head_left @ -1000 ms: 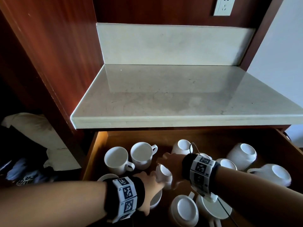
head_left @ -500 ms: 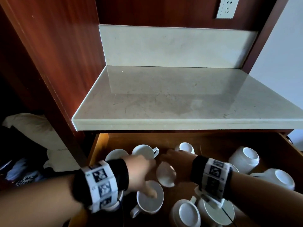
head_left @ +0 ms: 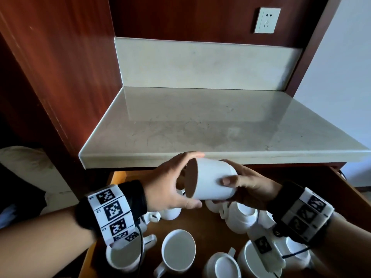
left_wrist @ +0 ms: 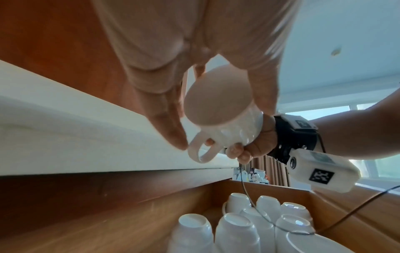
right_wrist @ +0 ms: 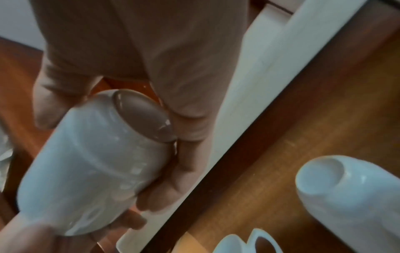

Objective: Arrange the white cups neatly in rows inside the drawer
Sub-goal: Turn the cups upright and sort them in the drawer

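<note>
Both hands hold one white cup (head_left: 212,181) on its side above the open drawer (head_left: 200,223), its mouth facing left. My left hand (head_left: 190,179) spans the rim, fingers on top and thumb underneath. My right hand (head_left: 239,183) grips the base end, thumb on the near side. In the left wrist view the cup (left_wrist: 216,106) shows its handle hanging down, with right-hand fingertips (left_wrist: 238,150) beside it. The right wrist view shows the cup's (right_wrist: 93,167) base against my right palm. Below, several more white cups lie in the drawer, some upright (head_left: 178,250), some upside down (head_left: 244,215).
The pale stone countertop (head_left: 200,127) overhangs the drawer's back, its front edge just beyond the held cup. Red-brown wood panels rise on the left. A wall socket (head_left: 267,20) sits high at the back. Several upside-down cups (left_wrist: 238,231) crowd the drawer's right part.
My right hand has lifted the cup out of the drawer up to the counter's edge. My left hand left an upright cup below and took hold of the lifted cup's rim.
</note>
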`<act>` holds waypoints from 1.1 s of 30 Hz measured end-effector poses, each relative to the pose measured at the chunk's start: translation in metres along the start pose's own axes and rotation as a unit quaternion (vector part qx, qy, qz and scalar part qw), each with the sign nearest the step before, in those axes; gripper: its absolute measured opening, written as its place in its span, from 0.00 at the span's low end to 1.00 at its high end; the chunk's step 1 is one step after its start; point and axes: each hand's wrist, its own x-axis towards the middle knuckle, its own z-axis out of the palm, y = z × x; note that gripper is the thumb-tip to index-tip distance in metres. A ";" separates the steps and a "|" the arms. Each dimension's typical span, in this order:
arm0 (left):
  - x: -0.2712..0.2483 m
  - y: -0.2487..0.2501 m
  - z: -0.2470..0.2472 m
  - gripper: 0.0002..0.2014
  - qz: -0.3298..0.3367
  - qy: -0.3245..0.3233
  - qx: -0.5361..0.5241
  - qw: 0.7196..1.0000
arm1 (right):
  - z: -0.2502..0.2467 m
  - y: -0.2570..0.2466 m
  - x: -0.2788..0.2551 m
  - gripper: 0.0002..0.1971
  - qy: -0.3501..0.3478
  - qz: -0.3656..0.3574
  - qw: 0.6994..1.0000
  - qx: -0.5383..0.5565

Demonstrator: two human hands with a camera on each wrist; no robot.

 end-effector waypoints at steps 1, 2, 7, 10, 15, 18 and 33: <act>0.001 0.001 0.001 0.48 0.011 0.014 -0.014 1.000 | -0.001 0.001 0.000 0.40 -0.005 0.006 1.000 0.004; 0.003 0.002 0.001 0.46 0.016 0.019 -0.022 0.999 | -0.003 0.002 0.000 0.42 -0.007 0.012 1.000 -0.004; 0.012 0.005 0.001 0.46 -0.007 -0.059 0.128 0.990 | -0.008 -0.008 -0.005 0.38 0.085 0.018 0.980 -0.178; 0.017 0.003 0.011 0.46 -0.068 -0.128 0.203 0.968 | -0.008 -0.020 -0.008 0.36 0.167 0.001 0.957 -0.239; 0.032 -0.009 0.035 0.42 -0.081 -0.213 0.304 0.925 | -0.008 -0.031 -0.014 0.40 0.204 -0.004 0.927 -0.315; 0.038 -0.012 0.049 0.43 -0.085 -0.244 0.303 0.917 | -0.009 -0.028 -0.015 0.32 0.209 0.002 0.908 -0.363; 0.046 -0.020 0.098 0.37 -0.162 -0.304 0.369 0.863 | -0.049 -0.010 -0.007 0.25 0.135 0.006 0.825 -0.548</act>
